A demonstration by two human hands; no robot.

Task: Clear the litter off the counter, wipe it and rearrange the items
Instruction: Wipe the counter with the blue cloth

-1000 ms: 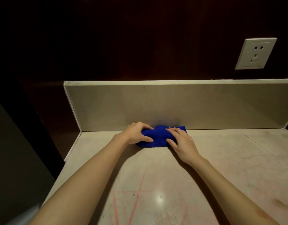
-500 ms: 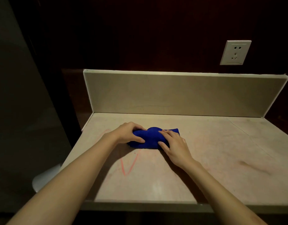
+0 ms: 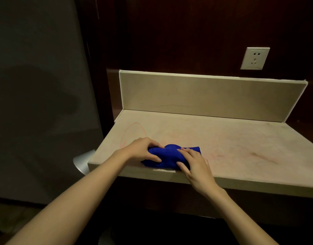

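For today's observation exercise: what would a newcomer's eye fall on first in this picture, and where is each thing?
The bright blue cloth stands out most, bunched near the front edge of the pale counter, with the left hand and right hand on it. Faint reddish marks streak the counter behind the cloth. A white wall socket sits on the dark wall, upper right.

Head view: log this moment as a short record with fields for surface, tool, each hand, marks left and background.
surface: beige counter with a raised backsplash
tool: blue cloth, bunched at the front edge
left hand: grips the cloth's left end
right hand: fingers lie over the cloth's right side
marks left: faint red scribbles and a smear
background: white wall socket
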